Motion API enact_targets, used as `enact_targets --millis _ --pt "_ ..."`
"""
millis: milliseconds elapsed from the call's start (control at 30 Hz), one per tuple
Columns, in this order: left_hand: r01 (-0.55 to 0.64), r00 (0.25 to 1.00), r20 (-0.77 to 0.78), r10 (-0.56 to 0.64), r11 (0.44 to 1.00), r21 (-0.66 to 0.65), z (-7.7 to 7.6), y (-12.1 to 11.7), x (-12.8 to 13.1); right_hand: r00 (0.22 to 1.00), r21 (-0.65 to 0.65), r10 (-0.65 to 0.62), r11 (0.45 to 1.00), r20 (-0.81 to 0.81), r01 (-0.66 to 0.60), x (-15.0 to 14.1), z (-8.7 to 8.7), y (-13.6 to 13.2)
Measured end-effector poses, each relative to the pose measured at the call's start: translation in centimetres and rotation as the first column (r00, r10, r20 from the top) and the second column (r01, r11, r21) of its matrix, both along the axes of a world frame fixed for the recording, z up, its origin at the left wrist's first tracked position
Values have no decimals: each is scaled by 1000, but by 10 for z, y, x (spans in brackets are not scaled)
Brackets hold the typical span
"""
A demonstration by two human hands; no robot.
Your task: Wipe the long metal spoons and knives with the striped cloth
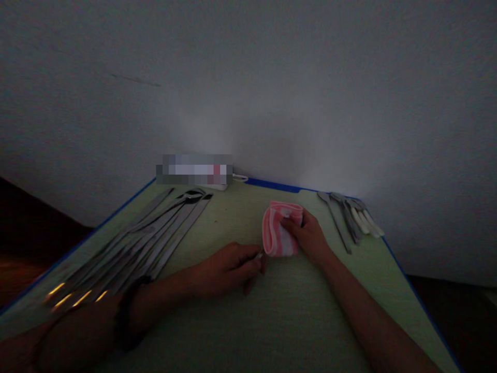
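Note:
My right hand (308, 235) grips a folded pink-and-white striped cloth (285, 241) above the middle of the table, thumb pressed on its front. Just left of the cloth, my left hand (236, 267) is closed around a thin metal utensil (260, 254). Only a short piece of its handle shows between the fingers and the cloth's lower left edge. The far end of the utensil is hidden, apparently by the cloth, so its kind cannot be made out.
Several long metal serving utensils (155, 228) with gold-tipped handles lie at the left. Several smaller spoons (337, 223), some with white handles (365, 220), lie at the right. A blurred-out box (194, 170) and white cord (240, 178) sit at the back, against the wall (272, 93).

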State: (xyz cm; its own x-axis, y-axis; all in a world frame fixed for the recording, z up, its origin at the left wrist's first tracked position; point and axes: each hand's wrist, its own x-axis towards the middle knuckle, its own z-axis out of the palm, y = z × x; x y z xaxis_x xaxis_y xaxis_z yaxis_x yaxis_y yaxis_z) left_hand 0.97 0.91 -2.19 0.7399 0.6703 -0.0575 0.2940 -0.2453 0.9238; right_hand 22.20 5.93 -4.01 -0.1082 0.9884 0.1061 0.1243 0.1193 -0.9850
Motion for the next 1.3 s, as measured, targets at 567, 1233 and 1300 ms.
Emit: enact_targets --millis 567,1233,1300 --pt "-180 983 13 182 979 -92 -1 0 4 877 -143 -275 961 -394 237 -7 -13 9" --pt "-236 969 -58 240 969 70 -5 3 7 989 166 144 975 12 -144 -13 6 -8" --pt "-222 968 -93 232 969 106 -4 2 8 992 120 104 988 -73 -94 -12 4 -5"
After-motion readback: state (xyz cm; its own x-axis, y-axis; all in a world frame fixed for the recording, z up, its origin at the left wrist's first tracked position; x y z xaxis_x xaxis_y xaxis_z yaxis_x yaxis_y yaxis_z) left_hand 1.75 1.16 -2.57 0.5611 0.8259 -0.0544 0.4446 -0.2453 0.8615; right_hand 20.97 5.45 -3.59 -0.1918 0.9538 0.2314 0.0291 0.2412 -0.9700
